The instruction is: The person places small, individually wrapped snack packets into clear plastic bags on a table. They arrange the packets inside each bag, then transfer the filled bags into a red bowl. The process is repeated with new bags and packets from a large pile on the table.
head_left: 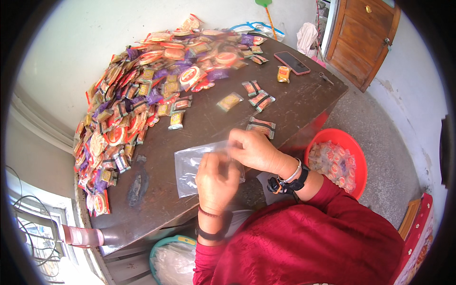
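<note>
A clear plastic bag (pixel 186 178) is held just above the table's near edge and looks flat. My left hand (pixel 217 180) grips its near side with curled fingers, which are partly blurred. At the bag's right end, my right hand (pixel 258 151) pinches the film between thumb and fingers; the exact grip is hidden. Just beyond my right hand lies a wrapped snack with a dark band (pixel 262 126). Farther off are two more banded packets (pixel 262 100) and a yellowish wrapped piece (pixel 230 102).
A large heap of wrapped snacks (pixel 142 89) covers the far and left side of the brown table (pixel 160 142). A phone (pixel 292 62), a yellow packet (pixel 284 74) and keys (pixel 326 78) lie right. Filled bags fill a red tub (pixel 360 167); a teal basin (pixel 154 263) holds clear bags. A pink-tinted bottle (pixel 85 236) stands left.
</note>
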Demonstrator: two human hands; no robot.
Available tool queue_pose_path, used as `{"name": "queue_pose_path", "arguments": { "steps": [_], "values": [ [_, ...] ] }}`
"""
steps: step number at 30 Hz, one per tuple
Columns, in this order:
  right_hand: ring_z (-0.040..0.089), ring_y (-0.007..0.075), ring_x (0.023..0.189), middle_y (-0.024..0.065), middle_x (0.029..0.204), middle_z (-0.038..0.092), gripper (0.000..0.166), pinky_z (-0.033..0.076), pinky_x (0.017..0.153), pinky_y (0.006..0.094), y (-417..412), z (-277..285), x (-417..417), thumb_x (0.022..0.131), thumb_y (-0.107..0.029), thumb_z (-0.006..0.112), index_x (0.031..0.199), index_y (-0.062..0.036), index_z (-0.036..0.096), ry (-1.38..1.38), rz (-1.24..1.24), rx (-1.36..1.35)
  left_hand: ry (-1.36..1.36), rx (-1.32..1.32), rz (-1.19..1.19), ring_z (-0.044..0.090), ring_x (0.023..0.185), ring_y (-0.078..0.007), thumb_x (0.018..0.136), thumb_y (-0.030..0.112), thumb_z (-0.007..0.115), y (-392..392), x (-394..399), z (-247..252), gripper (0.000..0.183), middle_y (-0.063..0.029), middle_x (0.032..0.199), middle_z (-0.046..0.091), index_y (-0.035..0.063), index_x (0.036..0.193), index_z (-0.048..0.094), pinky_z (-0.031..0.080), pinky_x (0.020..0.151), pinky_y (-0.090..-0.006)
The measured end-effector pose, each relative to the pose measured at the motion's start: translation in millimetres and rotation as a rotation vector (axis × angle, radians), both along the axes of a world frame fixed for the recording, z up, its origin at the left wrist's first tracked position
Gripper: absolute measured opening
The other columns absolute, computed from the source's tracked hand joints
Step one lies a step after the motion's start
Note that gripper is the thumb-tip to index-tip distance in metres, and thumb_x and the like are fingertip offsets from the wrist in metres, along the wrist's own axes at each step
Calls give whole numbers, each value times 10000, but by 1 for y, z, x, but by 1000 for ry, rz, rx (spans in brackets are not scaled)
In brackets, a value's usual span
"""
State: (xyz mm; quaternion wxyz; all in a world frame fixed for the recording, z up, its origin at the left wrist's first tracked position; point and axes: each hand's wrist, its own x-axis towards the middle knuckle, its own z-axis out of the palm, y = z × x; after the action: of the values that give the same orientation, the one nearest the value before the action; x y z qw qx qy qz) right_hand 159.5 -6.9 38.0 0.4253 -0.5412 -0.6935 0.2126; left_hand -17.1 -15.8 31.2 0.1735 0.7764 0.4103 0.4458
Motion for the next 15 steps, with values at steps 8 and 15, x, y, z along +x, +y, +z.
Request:
{"name": "queue_pose_path", "arguments": {
  "steps": [8,15],
  "values": [
    [626,387,621,186,665,606,274,474,601,445,-3,3,-3,983,-220,699,814,-29,598,-54,-9,78,126,-27,190,635,824,-345,802,82,791,-3,11,3,268,-144,950,600,44,980,594,535,729,-450],
    [635,430,692,193,720,622,314,473,595,491,-6,-4,-2,994,-272,682,815,-38,577,-15,27,121,87,-73,261,648,883,-414,817,86,739,-5,5,-1,231,-165,998,614,54,1000,602,549,762,-503]
  ]
}}
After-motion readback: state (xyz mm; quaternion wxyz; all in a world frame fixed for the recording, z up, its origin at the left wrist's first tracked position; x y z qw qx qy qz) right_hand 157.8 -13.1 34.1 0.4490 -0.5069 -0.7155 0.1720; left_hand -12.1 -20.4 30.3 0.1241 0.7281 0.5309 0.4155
